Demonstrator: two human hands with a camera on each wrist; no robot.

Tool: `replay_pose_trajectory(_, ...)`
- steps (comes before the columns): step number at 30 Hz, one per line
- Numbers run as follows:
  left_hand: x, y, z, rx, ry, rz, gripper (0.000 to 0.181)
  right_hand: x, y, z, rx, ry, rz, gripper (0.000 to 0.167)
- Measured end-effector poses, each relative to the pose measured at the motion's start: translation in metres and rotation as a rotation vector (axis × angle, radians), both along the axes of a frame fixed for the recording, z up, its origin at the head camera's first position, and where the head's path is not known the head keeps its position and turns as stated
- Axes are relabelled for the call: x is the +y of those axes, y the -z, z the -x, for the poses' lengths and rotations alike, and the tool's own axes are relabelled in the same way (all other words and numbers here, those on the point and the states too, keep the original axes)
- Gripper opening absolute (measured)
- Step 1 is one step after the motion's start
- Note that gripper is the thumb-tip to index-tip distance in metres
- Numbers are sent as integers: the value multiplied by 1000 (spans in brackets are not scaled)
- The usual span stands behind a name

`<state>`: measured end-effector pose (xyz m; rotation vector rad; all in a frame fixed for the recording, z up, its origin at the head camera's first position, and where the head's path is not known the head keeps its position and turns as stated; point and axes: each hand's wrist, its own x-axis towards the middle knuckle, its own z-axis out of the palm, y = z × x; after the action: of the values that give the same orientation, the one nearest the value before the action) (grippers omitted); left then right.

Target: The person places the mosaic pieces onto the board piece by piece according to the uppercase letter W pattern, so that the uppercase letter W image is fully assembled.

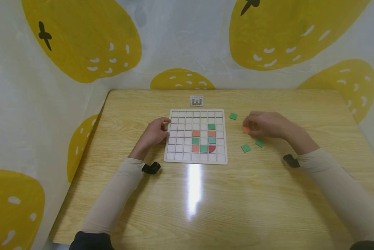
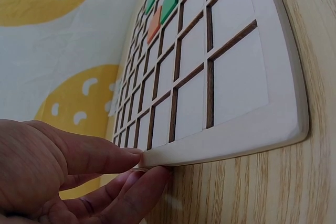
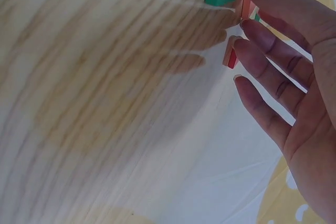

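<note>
The right hand (image 1: 265,123) pinches a flat orange tile (image 1: 246,130) between the thumb and the fingers, while the other fingers are spread more loosely. This tile is to the right of the white square grid board (image 1: 167,157), well apart from it, and I cannot tell whether it touches the pale wood-grain table (image 1: 162,205). In the right wrist view the tile is seen almost edge-on, and its long visible axis slants from upper right to lower left; its full outline is partly covered. Near the middle finger there is also a small orange and red piece (image 3: 231,52), but I cannot tell if the finger touches it. Around this hand lie three loose green square tiles (image 1: 245,148), each turned somewhat askew to the board. The left hand (image 1: 155,132) grasps the left rim of the board, its thumb on top and other fingers at the side. The board lies flat, its far edge nearly parallel to the table's far edge. On it, green, orange and blue-green squares, with one red rounded piece (image 1: 212,148), form a U which opens to the far side, where a small patterned card (image 1: 197,101) lies just beyond the board.
</note>
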<state>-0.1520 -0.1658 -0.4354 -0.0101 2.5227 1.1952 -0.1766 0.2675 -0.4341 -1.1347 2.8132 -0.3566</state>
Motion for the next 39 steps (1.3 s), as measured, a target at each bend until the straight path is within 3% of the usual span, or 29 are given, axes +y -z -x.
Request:
replay_pose_trajectory(18,0,1,-1,2,1,-10,54,-5,-3,1,5,-14,-35,11)
replay_pose_trajectory(39,0,0,-1,8,-3,-5,53,-12,-9,5,-68,-1,-79,7)
